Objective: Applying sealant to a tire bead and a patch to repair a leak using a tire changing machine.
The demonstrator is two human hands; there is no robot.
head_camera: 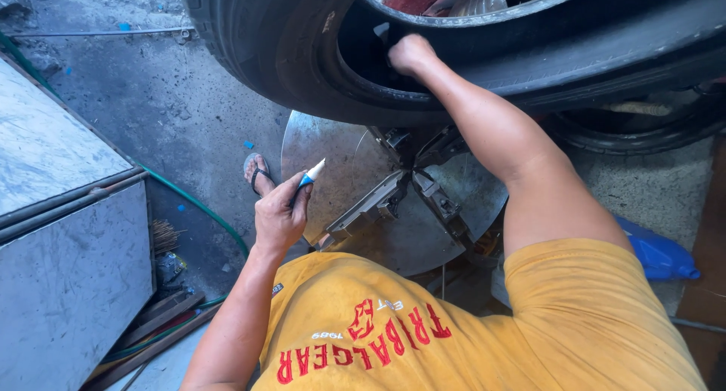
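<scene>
My left hand (pixel 280 213) is raised in front of my chest and holds a marker (pixel 311 173) with a white tip and a blue band, pointing up and to the right. My right hand (pixel 411 54) reaches up into a large black tyre (pixel 302 66), its fingers curled over the inner bead edge. The tyre is tilted above a round steel turntable (pixel 333 153) that carries dark clamp jaws (pixel 393 198). My yellow shirt fills the bottom of the view.
A grey metal cabinet (pixel 68 232) stands at the left. A green hose (pixel 198 207) runs over the concrete floor beside my sandalled foot (pixel 257 175). A second tyre (pixel 643 130) lies at the right, with a blue container (pixel 659 255) below it.
</scene>
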